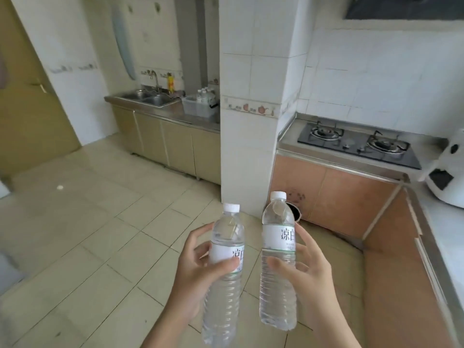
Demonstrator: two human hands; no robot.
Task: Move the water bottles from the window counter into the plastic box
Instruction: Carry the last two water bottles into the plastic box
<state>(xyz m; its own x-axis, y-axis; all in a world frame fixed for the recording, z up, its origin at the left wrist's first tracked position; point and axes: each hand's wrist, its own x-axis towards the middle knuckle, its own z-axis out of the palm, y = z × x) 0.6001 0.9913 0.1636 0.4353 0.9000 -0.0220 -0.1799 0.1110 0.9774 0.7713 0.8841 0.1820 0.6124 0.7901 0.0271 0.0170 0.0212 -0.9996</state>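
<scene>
I hold two clear water bottles with white caps and white labels, both upright over the tiled floor. My left hand grips the left bottle around its label. My right hand grips the right bottle at its middle. Far across the room, a clear plastic box stands on the steel counter next to the sink, with several bottles standing in it. A white tiled pillar hides the box's right end.
A white tiled pillar stands between me and the far counter. A steel sink is left of the box. A gas hob sits on the right counter, with a white appliance at the right edge. Open tiled floor stretches ahead left.
</scene>
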